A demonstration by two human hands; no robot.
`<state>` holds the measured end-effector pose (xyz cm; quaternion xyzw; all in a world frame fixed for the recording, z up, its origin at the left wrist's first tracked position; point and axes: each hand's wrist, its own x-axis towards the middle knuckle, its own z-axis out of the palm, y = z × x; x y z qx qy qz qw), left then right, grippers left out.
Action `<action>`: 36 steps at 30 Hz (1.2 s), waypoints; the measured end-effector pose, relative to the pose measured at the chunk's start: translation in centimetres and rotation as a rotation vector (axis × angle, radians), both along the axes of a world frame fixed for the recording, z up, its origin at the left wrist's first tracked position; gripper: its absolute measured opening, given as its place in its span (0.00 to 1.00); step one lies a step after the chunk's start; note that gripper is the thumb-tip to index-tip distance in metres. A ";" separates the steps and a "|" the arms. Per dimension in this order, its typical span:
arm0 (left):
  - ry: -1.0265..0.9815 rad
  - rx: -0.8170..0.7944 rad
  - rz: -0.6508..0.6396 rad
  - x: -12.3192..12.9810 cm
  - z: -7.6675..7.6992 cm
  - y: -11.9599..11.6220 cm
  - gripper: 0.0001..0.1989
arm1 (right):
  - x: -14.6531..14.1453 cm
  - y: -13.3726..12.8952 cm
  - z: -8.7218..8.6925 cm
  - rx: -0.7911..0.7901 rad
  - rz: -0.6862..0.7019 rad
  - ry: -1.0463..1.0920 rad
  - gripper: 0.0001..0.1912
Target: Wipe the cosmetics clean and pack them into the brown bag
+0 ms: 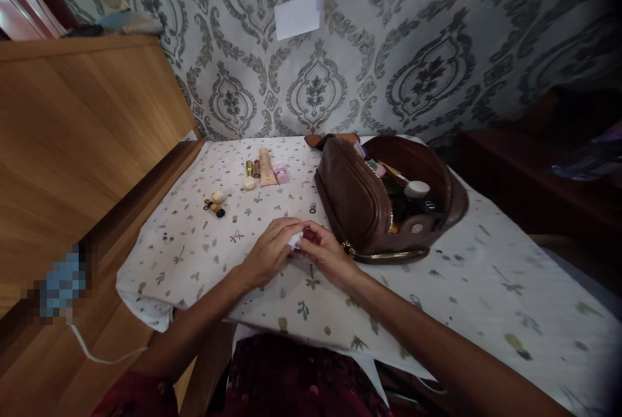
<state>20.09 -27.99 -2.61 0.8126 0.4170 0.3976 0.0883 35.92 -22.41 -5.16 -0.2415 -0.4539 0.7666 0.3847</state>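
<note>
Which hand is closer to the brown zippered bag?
Right: the right hand is beside the near-left corner of the brown zippered bag; the left hand is farther left, beyond the right hand.

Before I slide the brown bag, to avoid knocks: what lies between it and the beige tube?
In the head view, a small pink item lies between them, beside the tube, apart from the bag.

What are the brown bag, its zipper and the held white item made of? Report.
Brown bag: probably leather or imitation, from its smooth, softly shiny sides. Zipper: likely metal, from its glinting gold-toned teeth. White item: mostly covered, so unclear.
</note>
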 end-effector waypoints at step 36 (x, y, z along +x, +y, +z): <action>-0.183 -0.229 0.280 0.3 -0.1 -1.2 0.17 | 0.5 -0.5 1.4 -0.037 0.036 0.001 0.24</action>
